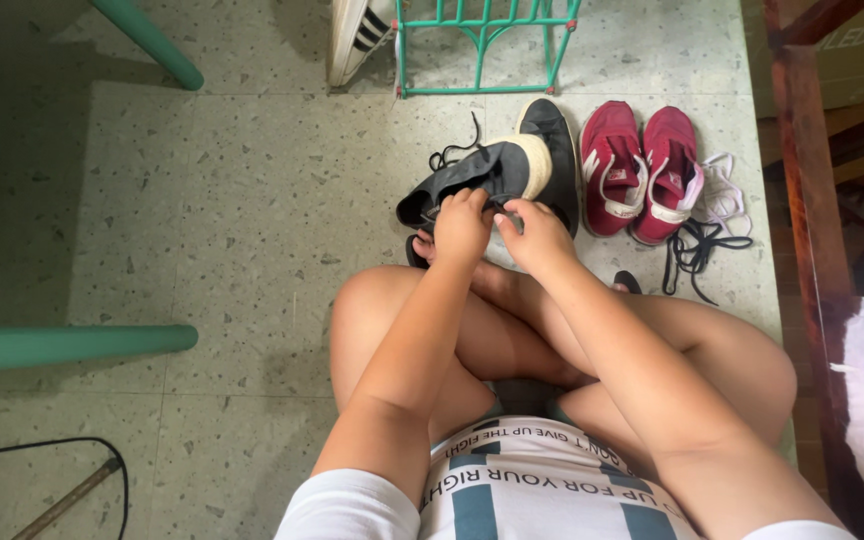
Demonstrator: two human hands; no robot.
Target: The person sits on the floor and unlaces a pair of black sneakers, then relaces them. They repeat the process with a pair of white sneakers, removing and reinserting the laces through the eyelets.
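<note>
Sitting cross-legged on a speckled floor [232,200], a person works a dark shoe [482,175] held just past the knees. Item, far left: two green tube legs [72,345] and a stick with black cord [72,495], well apart from the hands. Item, left hand [460,225]: fingers curled and pressed on the near edge of the dark shoe, which lies tipped on its side, pale sole end facing right. Item, right hand [537,235]: fingertips pinching at the same edge, perhaps a lace; exactly what is pinched cannot be made out. Item: second dark shoe [557,150] behind, then a red pair [642,170], then loose white and black laces [707,225] beside them. Handling, judged: light, soft upper that folds under pressure, stiffer sole; best taken at the sole or heel. Hidden: the shoe's eyelets and the fingertips themselves; a striped shoe [357,35] and green rack [482,45] are cut off at top.
</note>
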